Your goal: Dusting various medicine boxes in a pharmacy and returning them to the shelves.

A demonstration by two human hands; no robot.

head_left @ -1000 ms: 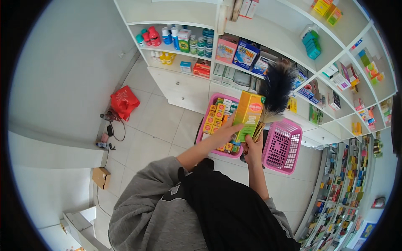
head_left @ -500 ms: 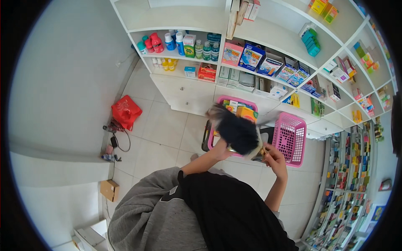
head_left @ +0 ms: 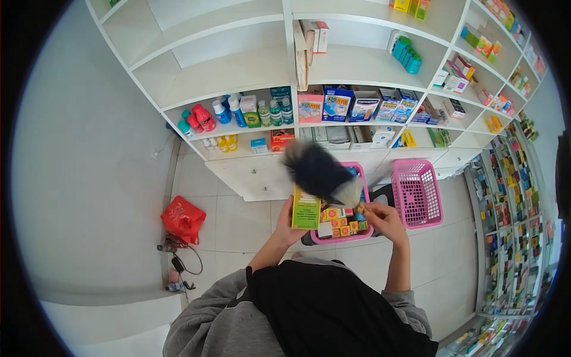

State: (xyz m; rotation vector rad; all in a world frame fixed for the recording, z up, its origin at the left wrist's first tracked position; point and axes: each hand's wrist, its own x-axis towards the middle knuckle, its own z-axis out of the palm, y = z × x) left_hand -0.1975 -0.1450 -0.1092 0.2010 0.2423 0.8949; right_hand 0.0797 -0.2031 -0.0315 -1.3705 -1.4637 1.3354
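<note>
Clasping a yellow-and-green box (head_left: 306, 213), the person's left hand (head_left: 286, 226) is closed on its left side, by the left edge of a pink basket (head_left: 342, 240) of small cartons (head_left: 338, 224). The right hand (head_left: 386, 221) pinches the duster (head_left: 321, 174) at its handle; the dark feathers blur across the box's top, and I can't tell if they touch. Another pink basket (head_left: 428, 222) sits to the right, near the shelves (head_left: 238, 76).

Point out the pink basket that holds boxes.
The left basket, partly hidden behind the duster: small boxes crowd it, while the right basket shows its mesh floor.
</note>
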